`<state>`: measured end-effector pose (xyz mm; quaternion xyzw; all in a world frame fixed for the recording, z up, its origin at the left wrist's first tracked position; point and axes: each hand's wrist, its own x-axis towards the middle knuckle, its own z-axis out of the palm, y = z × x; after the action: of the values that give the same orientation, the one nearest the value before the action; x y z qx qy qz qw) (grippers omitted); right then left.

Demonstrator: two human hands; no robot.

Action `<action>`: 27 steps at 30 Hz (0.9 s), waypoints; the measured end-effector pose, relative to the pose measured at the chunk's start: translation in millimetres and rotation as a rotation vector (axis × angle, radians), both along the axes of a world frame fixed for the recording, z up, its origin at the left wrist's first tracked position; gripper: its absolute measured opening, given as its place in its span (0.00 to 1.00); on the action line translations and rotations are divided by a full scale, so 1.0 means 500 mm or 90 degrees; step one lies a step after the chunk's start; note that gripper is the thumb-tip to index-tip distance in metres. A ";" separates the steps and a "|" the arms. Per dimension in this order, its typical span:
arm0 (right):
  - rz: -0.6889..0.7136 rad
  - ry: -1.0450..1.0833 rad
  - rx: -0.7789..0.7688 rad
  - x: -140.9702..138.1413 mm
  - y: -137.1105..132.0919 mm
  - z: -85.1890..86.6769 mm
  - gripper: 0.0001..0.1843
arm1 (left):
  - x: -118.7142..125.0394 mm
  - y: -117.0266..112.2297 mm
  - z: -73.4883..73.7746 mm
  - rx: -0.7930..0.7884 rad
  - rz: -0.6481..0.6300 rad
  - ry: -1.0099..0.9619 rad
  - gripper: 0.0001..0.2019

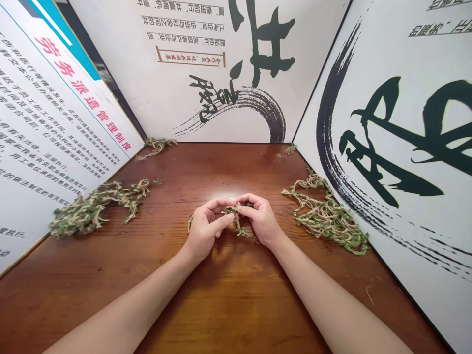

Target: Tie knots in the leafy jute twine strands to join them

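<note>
The left hand (206, 226) and the right hand (264, 221) meet over the middle of the table (236, 314) in the head view, fingertips close together. Both are narrowed to a pinch on one length of leafy twine (240, 227), tan cord with small green leaves. It lies between the two hands, with one part hanging below the fingertips; the fingers hide some of it.

Well apart on the left, a heap of similar twine (88, 211) lies against the left panel (44, 162). On the right, a looser tangle (328, 216) lies beside the right panel (401, 123). At the far left corner sits a small bundle (159, 145), near the back panel (147, 98); a green scrap (291, 149) lies at the far right corner. All three panels carry printed characters.
</note>
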<state>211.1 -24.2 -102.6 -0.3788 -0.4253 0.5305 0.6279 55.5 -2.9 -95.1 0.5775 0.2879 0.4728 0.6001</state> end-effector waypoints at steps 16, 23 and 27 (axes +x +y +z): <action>-0.024 0.010 -0.005 0.000 0.002 -0.004 0.11 | 0.005 -0.006 0.006 0.018 0.021 0.050 0.13; -0.079 -0.035 0.026 0.000 0.001 -0.002 0.10 | 0.009 -0.010 0.004 0.094 0.087 0.154 0.15; -0.099 -0.064 0.037 -0.002 0.000 -0.001 0.10 | 0.009 -0.007 0.002 0.091 0.100 0.179 0.15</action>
<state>210.3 -24.0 -103.3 -0.4187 -0.4408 0.4475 0.6558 60.0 -6.2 -94.1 0.6549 0.3790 0.4520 0.4724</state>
